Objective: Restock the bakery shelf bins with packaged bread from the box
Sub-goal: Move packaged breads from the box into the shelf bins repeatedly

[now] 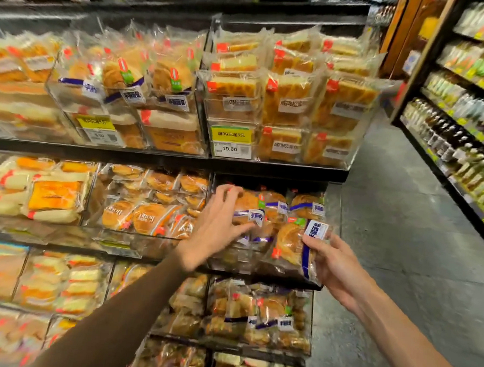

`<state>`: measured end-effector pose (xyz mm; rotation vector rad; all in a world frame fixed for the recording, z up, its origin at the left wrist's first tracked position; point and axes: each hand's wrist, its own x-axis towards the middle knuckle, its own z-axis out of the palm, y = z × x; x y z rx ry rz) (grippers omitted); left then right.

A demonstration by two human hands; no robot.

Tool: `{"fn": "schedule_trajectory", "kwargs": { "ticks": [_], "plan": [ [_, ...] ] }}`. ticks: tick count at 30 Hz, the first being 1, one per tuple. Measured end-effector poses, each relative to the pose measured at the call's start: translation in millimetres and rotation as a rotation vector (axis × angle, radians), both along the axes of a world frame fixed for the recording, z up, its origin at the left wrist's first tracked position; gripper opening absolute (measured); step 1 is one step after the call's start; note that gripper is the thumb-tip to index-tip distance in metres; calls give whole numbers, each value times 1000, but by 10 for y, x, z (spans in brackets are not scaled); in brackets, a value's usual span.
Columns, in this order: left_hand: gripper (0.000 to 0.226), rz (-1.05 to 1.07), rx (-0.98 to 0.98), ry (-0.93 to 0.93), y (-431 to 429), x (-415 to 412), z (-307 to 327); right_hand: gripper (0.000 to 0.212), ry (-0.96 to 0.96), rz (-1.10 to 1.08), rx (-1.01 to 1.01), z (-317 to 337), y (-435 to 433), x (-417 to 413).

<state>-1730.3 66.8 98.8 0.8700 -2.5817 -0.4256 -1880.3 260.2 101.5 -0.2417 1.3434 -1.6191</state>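
Bread pack [291, 245] is gripped by the right hand [334, 264], centre right of the frame, before the crowded bin [232, 262]. Stacked packs [273, 207] are pressed by the spread left hand [219, 227]. If forced in, packs could be crushed or spilled forward. Room is blocked by them; round buns [146, 217] are binned leftward.

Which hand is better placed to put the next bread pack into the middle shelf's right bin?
Right. The right hand already grips a bread pack at the front of that bin, while the left hand lies spread on the packs inside, holding nothing.
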Motion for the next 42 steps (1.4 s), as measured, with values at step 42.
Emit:
{"fn": "schedule_trajectory", "kwargs": {
  "ticks": [42],
  "plan": [
    [92, -22, 414, 51, 340, -44, 5, 34, 46, -83, 1, 86, -685, 157]
  ]
}}
